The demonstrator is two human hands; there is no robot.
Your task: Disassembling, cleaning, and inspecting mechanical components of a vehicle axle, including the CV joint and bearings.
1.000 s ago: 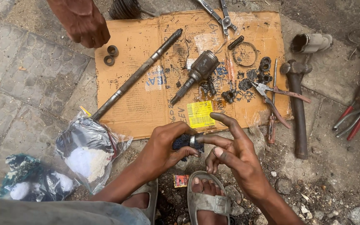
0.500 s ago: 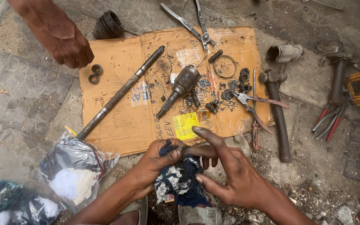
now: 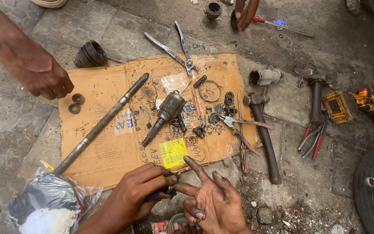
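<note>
— What do the person's own hands show, nearest the camera?

— The left hand is curled shut around a small dark blue thing, most of it hidden in the fist. The right hand lies just beside it, palm up, fingers spread and greasy, gripping nothing; one fingertip meets the left hand's knuckles.

— And to the side of them?

— A crumpled plastic bag sits at lower left on the ground.

— What lies past the hands?

— A sheet of cardboard spread on the paving. On it, a long steel shaft runs slantwise, and near the middle lies a joint housing with a splined stub — small dark parts scattered around it, with a wire ring and needle-nose pliers to the right. Two washers rest at the left edge.

— Farther still?

— Another person's hand hovers above the washers. Long-handled pliers cross the cardboard's far edge, a black rubber boot lies beyond it, and a yellow power tool rests well to the right. At the top, a third hand reaches in.
</note>
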